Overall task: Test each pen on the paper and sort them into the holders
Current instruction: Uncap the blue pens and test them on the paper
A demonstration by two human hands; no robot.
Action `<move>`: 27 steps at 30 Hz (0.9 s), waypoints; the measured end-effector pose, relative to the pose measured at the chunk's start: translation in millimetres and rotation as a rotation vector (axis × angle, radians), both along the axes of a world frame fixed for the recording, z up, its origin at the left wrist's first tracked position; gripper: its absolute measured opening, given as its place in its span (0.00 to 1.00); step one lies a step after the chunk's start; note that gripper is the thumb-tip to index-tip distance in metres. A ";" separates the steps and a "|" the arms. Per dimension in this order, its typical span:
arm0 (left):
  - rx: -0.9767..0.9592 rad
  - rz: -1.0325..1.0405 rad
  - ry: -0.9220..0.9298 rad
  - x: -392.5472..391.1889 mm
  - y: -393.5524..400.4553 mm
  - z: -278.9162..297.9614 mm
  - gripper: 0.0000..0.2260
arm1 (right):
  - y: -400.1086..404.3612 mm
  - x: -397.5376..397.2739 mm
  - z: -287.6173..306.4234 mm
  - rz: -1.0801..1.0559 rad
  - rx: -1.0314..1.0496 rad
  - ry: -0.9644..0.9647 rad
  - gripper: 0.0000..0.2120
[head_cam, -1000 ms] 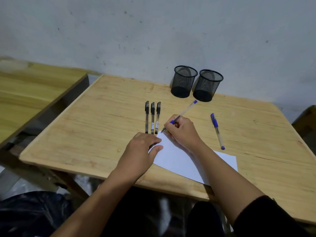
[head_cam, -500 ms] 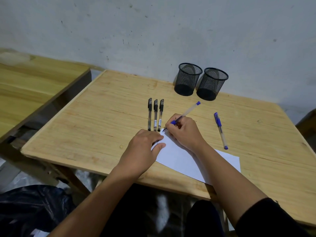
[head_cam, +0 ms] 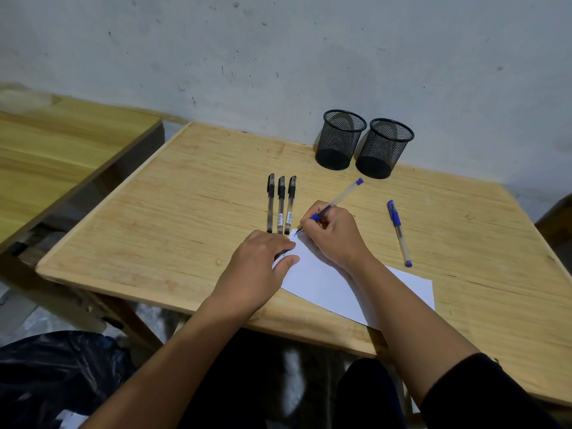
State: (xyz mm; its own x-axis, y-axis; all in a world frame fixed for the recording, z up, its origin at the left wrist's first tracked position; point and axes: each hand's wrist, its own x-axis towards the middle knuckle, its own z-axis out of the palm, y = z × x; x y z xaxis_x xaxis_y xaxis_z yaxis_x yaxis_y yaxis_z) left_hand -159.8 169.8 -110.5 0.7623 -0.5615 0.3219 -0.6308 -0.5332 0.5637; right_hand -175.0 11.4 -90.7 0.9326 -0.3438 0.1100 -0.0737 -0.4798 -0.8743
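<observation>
The right hand (head_cam: 335, 233) has slid the blue pen (head_cam: 332, 203) a touch toward seven o'clock along the paper's (head_cam: 325, 283) corner, leaving faint scribbles by its tip, while the head camera has tipped slightly upward.

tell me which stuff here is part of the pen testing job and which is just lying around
Part of the job:
blue pen in the right hand
capped blue pen
three black pens
paper
two mesh holders

Just lying about:
black bag on the floor
second table
</observation>
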 end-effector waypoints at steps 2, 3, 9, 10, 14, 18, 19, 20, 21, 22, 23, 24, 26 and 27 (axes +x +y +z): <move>0.003 0.002 0.003 0.3 -0.3 0.4 0.13 | -0.5 0.1 0.1 -0.008 -0.006 0.000 0.06; 0.005 0.004 0.004 0.3 -0.4 0.3 0.13 | -0.1 0.7 0.2 -0.007 -0.011 0.002 0.06; 0.009 0.007 0.002 0.7 -0.8 -0.3 0.14 | 2.4 0.5 1.3 -0.035 0.000 -0.001 0.06; 0.011 0.007 -0.002 0.6 -0.6 -0.1 0.14 | 2.6 0.5 1.2 -0.036 -0.002 -0.001 0.06; 0.008 0.006 -0.005 0.2 -0.4 0.3 0.14 | 3.5 1.1 1.3 -0.042 -0.001 -0.006 0.06; 0.009 0.004 -0.007 0.5 -0.5 -0.6 0.14 | 4.8 0.5 2.5 -0.042 -0.011 -0.010 0.06; 0.005 0.003 -0.006 0.6 -0.4 -0.8 0.14 | 5.2 0.6 2.8 -0.044 -0.014 -0.009 0.06; 0.003 0.002 -0.005 0.7 -0.2 -1.2 0.14 | 4.8 0.6 2.7 -0.052 -0.014 0.000 0.06; 0.003 0.000 -0.006 0.9 -0.2 -1.5 0.14 | 4.0 0.1 2.9 -0.064 -0.007 0.008 0.06; 0.003 0.000 -0.007 1.0 -0.1 -1.9 0.14 | 3.6 -0.9 3.1 -0.080 0.017 0.007 0.06; 0.001 -0.001 -0.007 1.3 0.0 -2.6 0.13 | 3.1 -2.0 3.5 -0.101 0.079 -0.012 0.05; -0.003 -0.003 -0.006 1.5 -0.1 -2.7 0.13 | 2.1 -3.7 5.7 -0.134 0.184 -0.040 0.05; -0.016 -0.006 -0.001 2.2 -0.2 -3.5 0.12 | -0.8 -8.8 15.0 -0.217 0.443 -0.096 0.04; -0.017 -0.008 0.001 2.6 -0.6 -3.3 0.12 | -4.3 -11.7 20.3 -0.267 0.518 -0.116 0.03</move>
State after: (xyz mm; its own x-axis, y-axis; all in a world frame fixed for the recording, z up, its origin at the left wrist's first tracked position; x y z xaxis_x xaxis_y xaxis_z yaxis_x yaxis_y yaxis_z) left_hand -157.1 169.2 -113.9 0.7578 -0.5622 0.3311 -0.6348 -0.5180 0.5733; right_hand -186.7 7.1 -70.4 0.7982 -0.6012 -0.0386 -0.0228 0.0339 -0.9992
